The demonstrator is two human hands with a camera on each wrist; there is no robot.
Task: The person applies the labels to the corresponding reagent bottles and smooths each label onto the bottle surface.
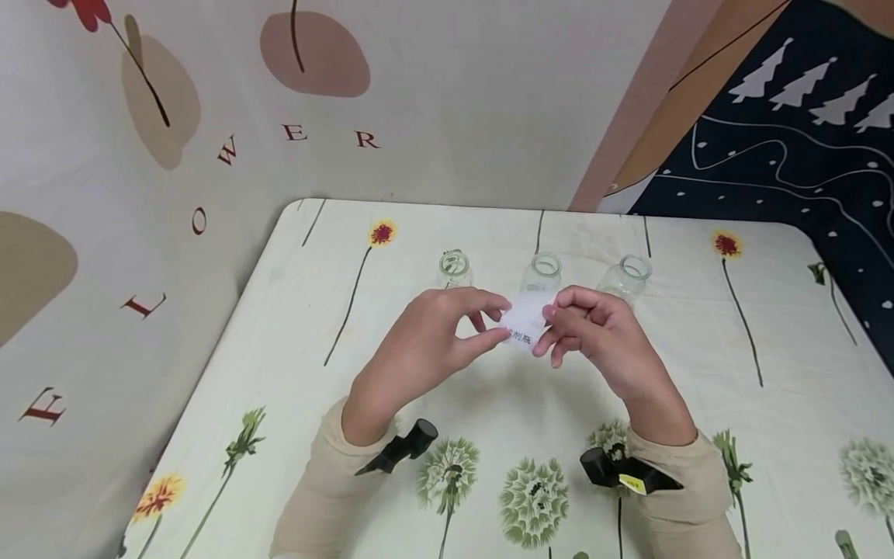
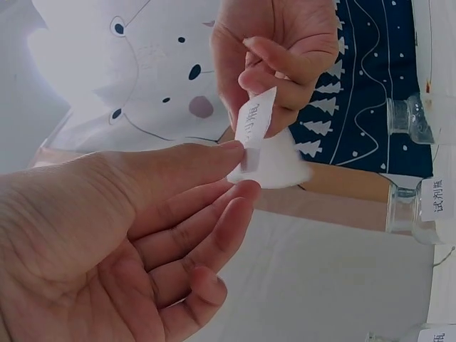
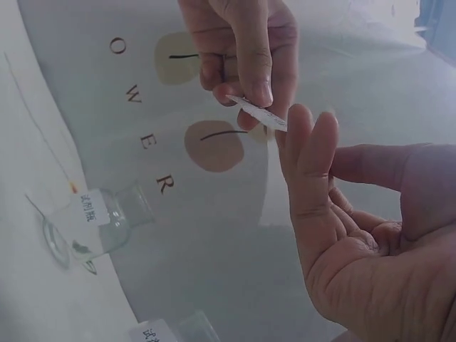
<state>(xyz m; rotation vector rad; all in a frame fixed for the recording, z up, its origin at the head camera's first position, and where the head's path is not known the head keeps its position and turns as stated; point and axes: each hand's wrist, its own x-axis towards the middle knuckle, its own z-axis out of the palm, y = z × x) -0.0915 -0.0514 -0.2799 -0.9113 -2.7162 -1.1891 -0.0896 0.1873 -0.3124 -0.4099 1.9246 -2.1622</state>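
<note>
A pale wall [image 1: 454, 171] with printed letters rises beyond the table [image 1: 279, 373], and a dark cloth [image 1: 754, 163] with white trees hangs at the far right. Both hands and the label [image 1: 525, 324] stand in front of the bottles, covering part of their lower glass from the head view.

The left hand [image 1: 436, 338] reaches in from the near left and pinches the label's left side between thumb and fingers. The right hand [image 1: 608, 341] comes from the near right, thumb and fingertips gripping the right side, its other fingers bent. The label is held above the table between them; a blurred white piece [image 2: 288, 164] shows behind it, whether separate cannot be told.

Three clear glass bottles stand in a row beyond the hands: left bottle [image 1: 455, 268], middle bottle [image 1: 545, 273] and right bottle [image 1: 624, 279]. The left and middle ones bear printed stickers [image 2: 437, 197]; the table's print shows through the left one.
</note>
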